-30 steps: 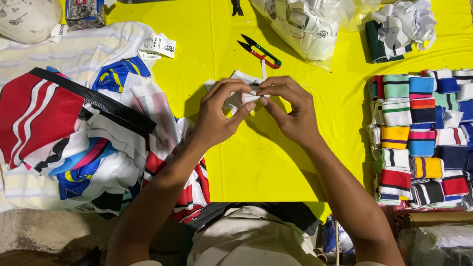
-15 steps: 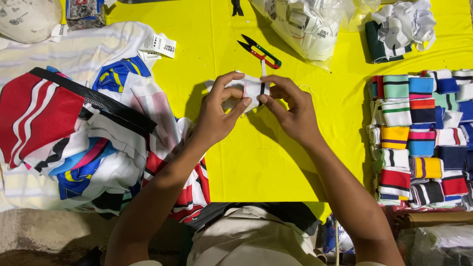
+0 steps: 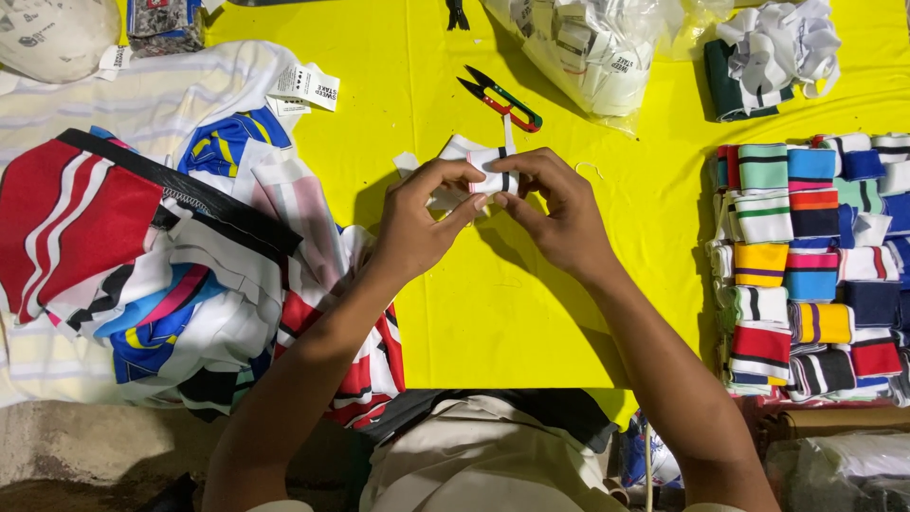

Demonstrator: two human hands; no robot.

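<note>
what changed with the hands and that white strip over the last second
Both hands keep hold of the small white striped fabric piece. The left hand has turned so its fingers curl over the top of the piece, folding it tighter against the right hand, which barely shifted. The thread snips, the garment pile and the stacked striped cuffs stayed put.
</note>
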